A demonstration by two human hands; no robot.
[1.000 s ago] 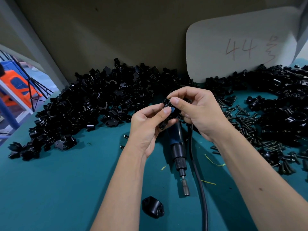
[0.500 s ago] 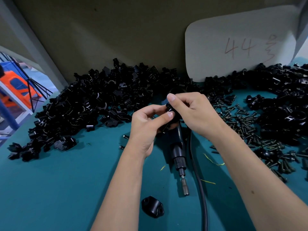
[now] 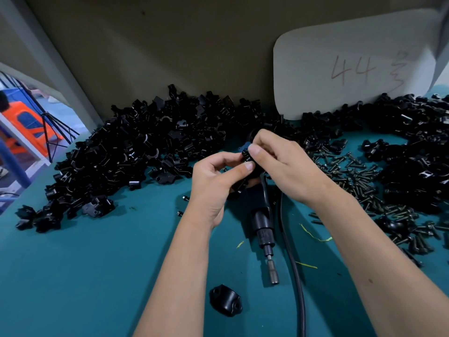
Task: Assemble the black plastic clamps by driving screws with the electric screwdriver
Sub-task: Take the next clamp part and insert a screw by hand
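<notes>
Left hand (image 3: 213, 181) and right hand (image 3: 284, 166) pinch one clamp (image 3: 247, 159) together — pre-fitting, apparently. Electric screwdriver (image 3: 263, 222) lies unused on the table; large pile of clamp parts (image 3: 136, 152) remains.

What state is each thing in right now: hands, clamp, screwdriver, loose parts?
Left hand: pinching the clamp.
Right hand: pinching the clamp from above.
Clamp: held off the table between both hands.
Screwdriver: lying on the table, unheld, bit toward the person.
Clamp half: lying alone near the front edge.
Screws: loose, scattered at right.
Clamp pile: heaped, unassembled.
</notes>
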